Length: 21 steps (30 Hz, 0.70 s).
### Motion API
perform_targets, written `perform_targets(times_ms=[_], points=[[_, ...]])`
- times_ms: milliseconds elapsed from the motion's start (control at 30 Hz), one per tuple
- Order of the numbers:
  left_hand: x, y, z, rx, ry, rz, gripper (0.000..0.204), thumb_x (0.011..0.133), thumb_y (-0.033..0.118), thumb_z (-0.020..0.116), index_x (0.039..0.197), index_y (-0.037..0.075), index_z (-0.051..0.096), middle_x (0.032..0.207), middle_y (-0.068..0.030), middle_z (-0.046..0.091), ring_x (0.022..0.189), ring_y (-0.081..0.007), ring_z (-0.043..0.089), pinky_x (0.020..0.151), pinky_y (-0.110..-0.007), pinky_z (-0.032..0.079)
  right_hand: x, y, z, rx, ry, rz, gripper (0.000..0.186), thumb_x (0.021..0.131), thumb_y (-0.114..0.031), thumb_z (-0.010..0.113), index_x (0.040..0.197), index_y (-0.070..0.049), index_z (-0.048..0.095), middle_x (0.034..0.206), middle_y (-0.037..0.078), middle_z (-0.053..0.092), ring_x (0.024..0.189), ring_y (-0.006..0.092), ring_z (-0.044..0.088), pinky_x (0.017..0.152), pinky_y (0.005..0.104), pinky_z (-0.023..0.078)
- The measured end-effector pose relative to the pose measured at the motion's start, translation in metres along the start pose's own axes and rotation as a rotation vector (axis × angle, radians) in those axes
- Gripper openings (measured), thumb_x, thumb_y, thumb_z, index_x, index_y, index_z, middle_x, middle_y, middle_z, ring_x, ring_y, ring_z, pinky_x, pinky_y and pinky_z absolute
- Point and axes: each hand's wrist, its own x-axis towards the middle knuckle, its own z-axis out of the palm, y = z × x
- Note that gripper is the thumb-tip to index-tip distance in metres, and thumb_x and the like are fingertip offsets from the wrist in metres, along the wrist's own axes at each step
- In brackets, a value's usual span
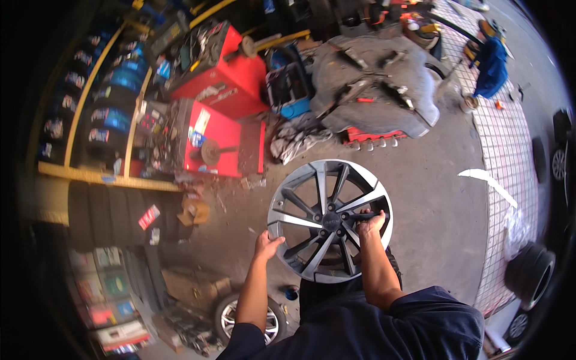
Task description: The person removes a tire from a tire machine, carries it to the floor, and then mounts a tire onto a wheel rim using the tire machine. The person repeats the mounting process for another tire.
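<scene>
A bare alloy wheel rim (331, 221) with silver-faced, dark-sided spokes is held up in front of my body, its face toward me and no tyre on it. My left hand (269, 245) grips its outer edge at the lower left, the thumb lying on the face side. On the right, my right hand (371, 222) reaches over the face and has its fingers closed round a spoke near the hub. The fingertips of both hands are partly hidden by the rim.
Ahead stands a tyre changer's round turntable (375, 81) with metal clamps. Left of it are a red machine (225, 90) and a yellow-framed tyre rack (90, 96). A fitted wheel (277, 318) lies low by my left arm. Black tyres (528, 270) sit at the right beside tiled flooring.
</scene>
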Motion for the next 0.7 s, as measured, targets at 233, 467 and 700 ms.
perform_targets(times_ms=[233,467,700], points=[[0.108,-0.105,-0.024,-0.121,-0.066,-0.039,0.063,0.074,0.041,0.085,0.114,-0.004,0.068,0.113,-0.0276,0.07,0.108,-0.0444,0.066,0.095,-0.048,0.051,0.044,0.109,0.053,-0.113,0.016,-0.137,0.074,0.096,-0.075,0.025,0.112,-0.006,0.047,0.084,0.01,0.056,0.073,0.0258,0.056,0.074,0.042,0.055],[0.194,-0.187,-0.05,-0.362,0.078,-0.056,0.054,0.077,0.036,0.085,0.109,-0.003,0.066,0.105,-0.0251,0.07,0.103,-0.0406,0.067,0.089,-0.045,0.052,0.088,0.237,0.144,-0.289,-0.04,-0.15,0.058,0.095,-0.067,0.035,0.114,-0.02,0.064,0.096,0.006,0.063,0.075,0.0209,0.051,0.073,0.0358,0.047],[0.315,-0.238,0.007,-0.538,0.211,-0.181,0.052,0.081,0.035,0.083,0.114,0.0,0.064,0.107,-0.0212,0.072,0.1,-0.0381,0.069,0.086,-0.046,0.053,0.206,0.356,0.262,-0.535,-0.234,-0.095,0.064,0.096,-0.068,0.031,0.124,-0.02,0.061,0.107,0.004,0.06,0.085,0.0231,0.05,0.077,0.0382,0.047]])
